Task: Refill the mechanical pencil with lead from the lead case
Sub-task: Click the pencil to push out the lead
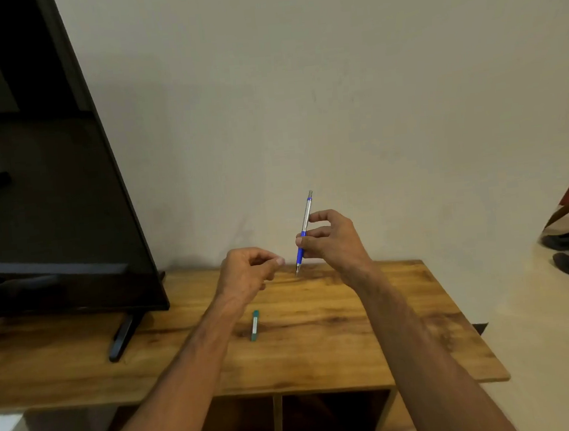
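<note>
Blue pencil (304, 231) upright in right hand (330, 242); left hand (246, 270) apparently pinched.

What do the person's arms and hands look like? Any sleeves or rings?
Both arms are bare as far as the picture shows: no sleeves. The left hand and right hand wear no gloves, and no watch, bracelet or ring shows.

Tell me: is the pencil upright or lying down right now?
Nearly upright. The right hand holds the pencil above the table, tip down, cap end leaning slightly right.
</note>
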